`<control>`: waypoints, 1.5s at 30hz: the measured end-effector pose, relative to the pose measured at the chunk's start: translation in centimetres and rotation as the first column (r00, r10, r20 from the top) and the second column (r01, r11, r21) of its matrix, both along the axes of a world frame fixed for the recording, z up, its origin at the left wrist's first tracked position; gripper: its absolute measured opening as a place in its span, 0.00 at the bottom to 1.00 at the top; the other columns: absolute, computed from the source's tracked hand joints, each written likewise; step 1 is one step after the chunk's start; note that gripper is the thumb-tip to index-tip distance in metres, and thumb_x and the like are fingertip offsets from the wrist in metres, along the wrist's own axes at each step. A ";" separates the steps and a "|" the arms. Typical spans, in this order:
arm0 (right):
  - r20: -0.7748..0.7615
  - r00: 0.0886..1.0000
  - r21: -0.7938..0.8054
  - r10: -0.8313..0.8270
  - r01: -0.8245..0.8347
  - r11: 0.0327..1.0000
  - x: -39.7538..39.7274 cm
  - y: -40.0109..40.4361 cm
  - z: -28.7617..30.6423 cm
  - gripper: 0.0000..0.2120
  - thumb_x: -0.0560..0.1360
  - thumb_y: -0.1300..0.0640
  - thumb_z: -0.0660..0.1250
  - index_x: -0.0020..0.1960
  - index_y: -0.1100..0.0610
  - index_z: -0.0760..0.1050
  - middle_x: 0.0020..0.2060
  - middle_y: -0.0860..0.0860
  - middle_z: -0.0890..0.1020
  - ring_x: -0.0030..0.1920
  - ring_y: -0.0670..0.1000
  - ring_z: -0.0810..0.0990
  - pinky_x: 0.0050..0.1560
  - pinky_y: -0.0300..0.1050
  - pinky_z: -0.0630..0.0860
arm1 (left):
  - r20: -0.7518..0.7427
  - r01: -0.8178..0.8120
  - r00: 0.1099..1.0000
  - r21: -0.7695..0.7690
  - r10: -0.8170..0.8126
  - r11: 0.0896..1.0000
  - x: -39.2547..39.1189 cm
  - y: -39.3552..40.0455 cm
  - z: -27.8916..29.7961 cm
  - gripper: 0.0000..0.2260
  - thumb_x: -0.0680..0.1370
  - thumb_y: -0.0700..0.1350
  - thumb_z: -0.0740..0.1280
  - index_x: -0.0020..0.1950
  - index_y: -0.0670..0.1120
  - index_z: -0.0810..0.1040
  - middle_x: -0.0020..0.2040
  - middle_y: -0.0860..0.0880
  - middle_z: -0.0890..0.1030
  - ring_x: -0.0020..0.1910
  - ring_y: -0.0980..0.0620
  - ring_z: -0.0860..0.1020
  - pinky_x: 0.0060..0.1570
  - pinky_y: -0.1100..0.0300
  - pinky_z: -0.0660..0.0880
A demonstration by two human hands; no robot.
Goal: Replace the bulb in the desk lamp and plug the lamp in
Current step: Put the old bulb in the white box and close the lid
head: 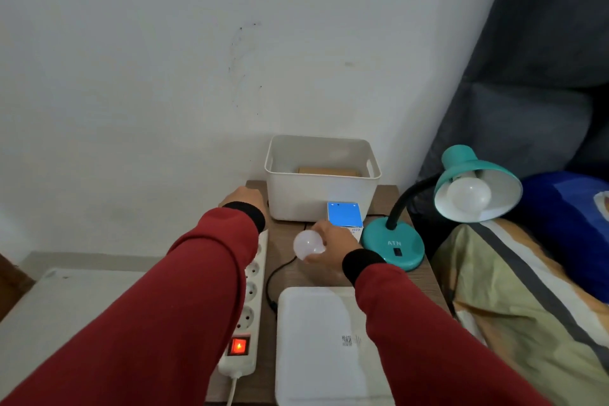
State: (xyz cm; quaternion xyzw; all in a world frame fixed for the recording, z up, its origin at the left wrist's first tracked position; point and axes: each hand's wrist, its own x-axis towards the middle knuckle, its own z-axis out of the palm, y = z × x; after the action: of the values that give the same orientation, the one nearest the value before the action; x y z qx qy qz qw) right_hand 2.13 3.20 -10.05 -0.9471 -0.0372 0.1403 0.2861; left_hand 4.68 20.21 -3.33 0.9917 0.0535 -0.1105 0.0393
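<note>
A teal desk lamp (393, 245) stands at the right of the small wooden table (389, 201), its shade (494, 188) tilted toward me with a white bulb (468, 194) inside. My right hand (333, 247) holds a second white bulb (306, 244) just left of the lamp base, in front of a blue and white bulb box (344, 216). My left hand (245, 201) rests at the table's far left corner, by the end of a white power strip (250, 300); whether it grips anything is hidden. The lamp's black cord (273, 277) lies loose on the table.
A white plastic bin (321, 175) stands against the wall with a cardboard item inside. A flat white lid (313, 339) lies at the front of the table. The strip's red switch (239, 346) glows. A bed with striped bedding (527, 290) is at the right.
</note>
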 end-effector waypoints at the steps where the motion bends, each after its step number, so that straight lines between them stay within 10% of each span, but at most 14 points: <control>1: 0.018 0.999 0.048 -0.032 0.031 0.998 0.2 -0.1 1.0 0.30 0.69 0.53 0.73 0.68 0.56 0.66 0.63 0.56 0.75 0.63 0.56 0.74 0.61 0.46 0.71 | 0.011 0.004 1.000 -0.007 -0.004 1.000 0.1 -0.1 0.6 0.10 0.77 0.39 0.62 0.56 0.39 0.78 0.55 0.42 0.80 0.46 0.45 0.77 0.43 0.59 0.72; 12: 0.119 0.919 0.620 -0.375 0.227 0.751 6.1 -2.9 10.3 0.25 0.70 0.51 0.73 0.64 0.57 0.71 0.49 0.52 0.77 0.47 0.50 0.78 0.52 0.46 0.78 | 0.141 0.043 0.989 -0.047 -0.036 0.998 5.0 -1.9 5.6 0.12 0.75 0.41 0.66 0.56 0.39 0.78 0.56 0.42 0.80 0.54 0.43 0.80 0.44 0.58 0.74; 20: 0.071 0.893 0.675 -0.445 0.285 0.681 13.6 -4.1 8.3 0.29 0.67 0.51 0.76 0.64 0.59 0.71 0.52 0.57 0.80 0.48 0.54 0.81 0.50 0.52 0.81 | 0.151 0.055 0.988 -0.086 -0.041 0.995 11.5 -2.5 3.8 0.18 0.75 0.48 0.67 0.63 0.43 0.76 0.59 0.44 0.79 0.57 0.45 0.78 0.54 0.56 0.77; 28: -0.051 0.927 0.465 -0.372 0.351 0.813 18.2 -4.4 4.1 0.27 0.70 0.51 0.74 0.64 0.55 0.67 0.50 0.52 0.74 0.49 0.53 0.76 0.42 0.41 0.76 | 0.145 0.069 0.989 -0.291 -0.028 0.954 15.7 -2.3 -0.7 0.37 0.75 0.55 0.66 0.76 0.45 0.51 0.76 0.45 0.56 0.73 0.45 0.61 0.70 0.52 0.64; 45: -0.081 0.986 -0.163 -0.143 0.128 0.978 21.6 -2.9 2.3 0.42 0.68 0.52 0.74 0.75 0.56 0.57 0.69 0.57 0.69 0.68 0.58 0.70 0.67 0.50 0.70 | 0.079 0.055 0.996 -0.258 -0.036 0.965 17.1 -1.6 -3.3 0.37 0.78 0.51 0.64 0.78 0.41 0.45 0.75 0.43 0.59 0.73 0.45 0.63 0.69 0.55 0.64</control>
State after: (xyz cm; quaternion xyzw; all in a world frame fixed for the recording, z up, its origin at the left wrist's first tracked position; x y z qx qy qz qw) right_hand 23.75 0.29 -7.74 -0.9596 0.0518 0.1665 0.2207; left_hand 21.75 18.58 -6.65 0.9823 0.0143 -0.0808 0.1684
